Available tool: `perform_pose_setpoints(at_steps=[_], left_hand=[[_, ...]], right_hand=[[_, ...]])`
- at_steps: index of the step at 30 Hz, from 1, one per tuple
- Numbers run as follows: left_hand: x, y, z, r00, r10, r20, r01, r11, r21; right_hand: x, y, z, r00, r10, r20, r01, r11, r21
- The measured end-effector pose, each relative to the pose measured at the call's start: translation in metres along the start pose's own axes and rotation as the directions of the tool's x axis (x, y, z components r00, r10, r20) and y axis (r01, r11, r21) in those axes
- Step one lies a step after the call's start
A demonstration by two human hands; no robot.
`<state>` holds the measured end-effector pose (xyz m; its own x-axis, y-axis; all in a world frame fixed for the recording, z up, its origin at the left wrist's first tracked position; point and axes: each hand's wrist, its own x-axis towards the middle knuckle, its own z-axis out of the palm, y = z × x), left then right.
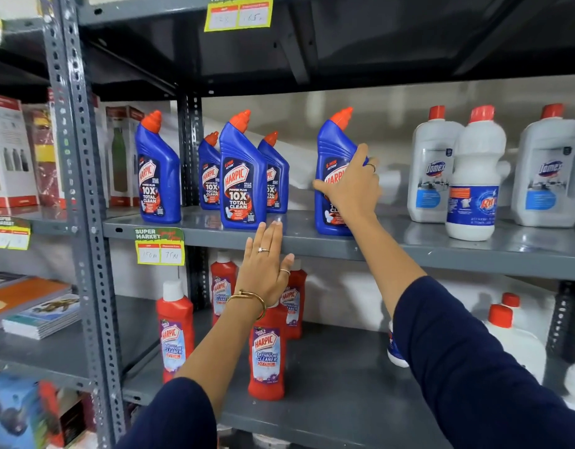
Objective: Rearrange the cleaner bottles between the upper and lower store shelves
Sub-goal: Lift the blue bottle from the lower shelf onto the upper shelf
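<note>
Several blue Harpic bottles with orange caps stand on the upper grey shelf. My right hand is wrapped around the rightmost blue Harpic bottle, which rests upright on that shelf. My left hand is flat with fingers apart, holding nothing, its fingertips at the shelf's front edge just right of the middle blue bottle. On the lower shelf stand several red Harpic Bathroom Cleaner bottles, one at the front and one to the left; my left forearm hides part of them.
White Domex jugs and a white Rin bottle fill the upper shelf's right side. White red-capped jugs sit at the lower right. A perforated grey upright divides off the left bay with boxes and notebooks. Price tags hang on the shelf edge.
</note>
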<state>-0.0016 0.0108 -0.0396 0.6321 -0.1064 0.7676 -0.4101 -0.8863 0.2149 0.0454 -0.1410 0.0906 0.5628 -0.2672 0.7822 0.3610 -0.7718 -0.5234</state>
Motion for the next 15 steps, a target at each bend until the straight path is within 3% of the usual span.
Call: perform_pose_setpoints(at_steps=[11, 15], left_hand=[[0.0, 0.003, -0.001, 1.0, -0.016, 0.012, 0.016, 1.0, 0.016], [0.0, 0.006, -0.001, 1.0, -0.027, -0.003, 0.027, 0.992, 0.126]], right_hand=[[-0.002, 0.004, 0.002, 1.0, -0.001, 0.015, 0.001, 1.0, 0.004], [-0.011, 0.016, -0.004, 0.999, 0.001, 0.048, -0.002, 0.999, 0.041]])
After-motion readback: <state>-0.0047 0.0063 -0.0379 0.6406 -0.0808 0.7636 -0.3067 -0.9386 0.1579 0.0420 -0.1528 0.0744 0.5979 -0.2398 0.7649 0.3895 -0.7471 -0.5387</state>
